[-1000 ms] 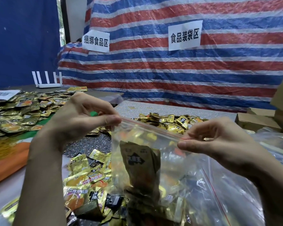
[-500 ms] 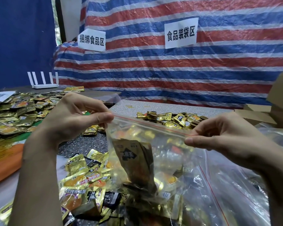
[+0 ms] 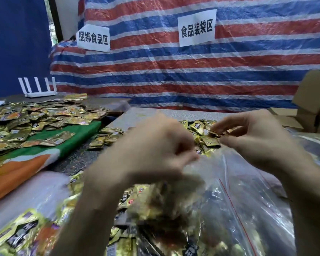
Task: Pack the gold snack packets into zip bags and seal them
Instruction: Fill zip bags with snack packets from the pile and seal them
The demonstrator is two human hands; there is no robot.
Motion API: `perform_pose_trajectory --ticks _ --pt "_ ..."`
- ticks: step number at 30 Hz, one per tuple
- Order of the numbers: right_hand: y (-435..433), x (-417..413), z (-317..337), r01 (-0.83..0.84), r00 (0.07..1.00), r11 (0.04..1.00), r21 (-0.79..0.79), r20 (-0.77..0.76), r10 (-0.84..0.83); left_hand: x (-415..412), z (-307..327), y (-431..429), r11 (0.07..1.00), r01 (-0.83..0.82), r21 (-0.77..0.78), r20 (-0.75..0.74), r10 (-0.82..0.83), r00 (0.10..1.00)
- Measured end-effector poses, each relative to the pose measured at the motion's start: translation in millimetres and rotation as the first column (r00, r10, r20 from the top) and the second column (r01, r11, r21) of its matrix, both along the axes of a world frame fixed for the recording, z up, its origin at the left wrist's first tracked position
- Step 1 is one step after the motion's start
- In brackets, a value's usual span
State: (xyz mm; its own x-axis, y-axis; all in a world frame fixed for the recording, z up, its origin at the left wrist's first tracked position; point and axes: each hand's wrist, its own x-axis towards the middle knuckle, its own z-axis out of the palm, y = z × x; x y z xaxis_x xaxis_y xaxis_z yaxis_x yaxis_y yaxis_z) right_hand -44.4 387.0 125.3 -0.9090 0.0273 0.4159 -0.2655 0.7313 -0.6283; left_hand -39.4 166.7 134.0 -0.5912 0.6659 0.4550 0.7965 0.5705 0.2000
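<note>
Blurred left hand (image 3: 155, 154) pinches the bag (image 3: 238, 196) mouth; right hand (image 3: 257, 143) curls just beside, grip unclear; the mouth runs sideways between them.

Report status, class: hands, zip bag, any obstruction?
Left hand blurred, gripping zip bag top. Right hand pinching same edge. Packets inside; seal unclear. Nothing blocking.
</note>
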Motion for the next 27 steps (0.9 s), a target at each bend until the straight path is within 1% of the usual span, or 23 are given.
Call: perform_pose_trajectory --ticks 2,4,5,6,8,10,12,14,15,16,17,18,19,20,21,22,23,24,26,27 --pt "-5 0 -1 -0.043 0.999 0.999 0.02 -0.011 0.043 5 -15 37 0.979 0.055 -0.195 0.132 -0.029 0.991" --pt "-11 0 -3 -0.106 0.994 0.991 0.079 0.006 0.106 13 -31 66 0.935 0.161 -0.316 0.266 -0.076 0.961" --pt "-14 0 -4 -0.139 0.99 0.982 0.126 0.029 0.137 17 -37 75 0.911 0.19 -0.366 0.313 -0.072 0.947" --pt "-17 1 -4 -0.172 0.985 0.97 0.173 0.058 0.164 23 -41 79 0.891 0.195 -0.409 0.34 -0.05 0.939" --pt "-21 3 -7 -0.242 0.967 0.944 0.224 0.132 0.217 31 -42 82 0.867 0.172 -0.468 0.339 -0.003 0.941" --pt "-26 6 -9 -0.311 0.94 0.911 0.269 0.23 0.253 35 -36 75 0.868 0.162 -0.469 0.328 0.002 0.945" --pt "-32 9 -8 -0.394 0.901 0.856 0.336 0.327 0.286 36 -28 55 0.904 0.157 -0.398 0.317 -0.025 0.948" --pt "-37 14 -6 -0.475 0.853 0.807 0.352 0.41 0.323 39 -24 18 0.943 0.111 -0.314 0.302 -0.012 0.953" --pt "-39 16 -6 -0.498 0.835 0.792 0.352 0.44 0.33 40 -27 -5 0.957 0.059 -0.282 0.305 0.032 0.952" --pt "-40 19 -7 -0.51 0.825 0.784 0.355 0.46 0.328 41 -33 -31 0.966 -0.025 -0.258 0.314 0.108 0.943" --pt "-41 21 -7 -0.514 0.818 0.781 0.354 0.475 0.324 41 -40 -58 0.959 -0.144 -0.243 0.315 0.219 0.923" --pt "-43 23 -8 -0.519 0.811 0.783 0.344 0.487 0.323 40 -50 -86 0.932 -0.28 -0.23 0.308 0.343 0.887" --pt "-45 24 -8 -0.526 0.803 0.783 0.331 0.497 0.329 36 -62 -115 0.881 -0.421 -0.214 0.302 0.47 0.83" --pt "-46 25 -7 -0.536 0.795 0.781 0.321 0.503 0.339 30 -74 -143 0.8 -0.563 -0.208 0.298 0.6 0.742" --pt "-47 26 -7 -0.544 0.79 0.776 0.318 0.504 0.348 26 -86 -171 0.681 -0.697 -0.225 0.27 0.731 0.627" --pt "-48 27 -6 -0.55 0.788 0.772 0.318 0.503 0.355 21 -98 -196 0.551 -0.796 -0.25 0.217 0.833 0.509" --pt "-49 28 -5 -0.553 0.787 0.77 0.318 0.502 0.359 18 -110 -218 0.448 -0.852 -0.27 0.17 0.894 0.416" --pt "-49 28 -5 -0.556 0.785 0.769 0.315 0.502 0.362 15 -123 -234 0.382 -0.876 -0.294 0.156 0.924 0.35" --pt "-48 29 -6 -0.558 0.781 0.774 0.299 0.505 0.368 16 -146 -249 0.266 -0.876 -0.403 0.173 0.962 0.213" --pt "-47 30 -6 -0.556 0.78 0.778 0.291 0.505 0.369 17 -155 -250 0.218 -0.876 -0.43 0.156 0.974 0.165"
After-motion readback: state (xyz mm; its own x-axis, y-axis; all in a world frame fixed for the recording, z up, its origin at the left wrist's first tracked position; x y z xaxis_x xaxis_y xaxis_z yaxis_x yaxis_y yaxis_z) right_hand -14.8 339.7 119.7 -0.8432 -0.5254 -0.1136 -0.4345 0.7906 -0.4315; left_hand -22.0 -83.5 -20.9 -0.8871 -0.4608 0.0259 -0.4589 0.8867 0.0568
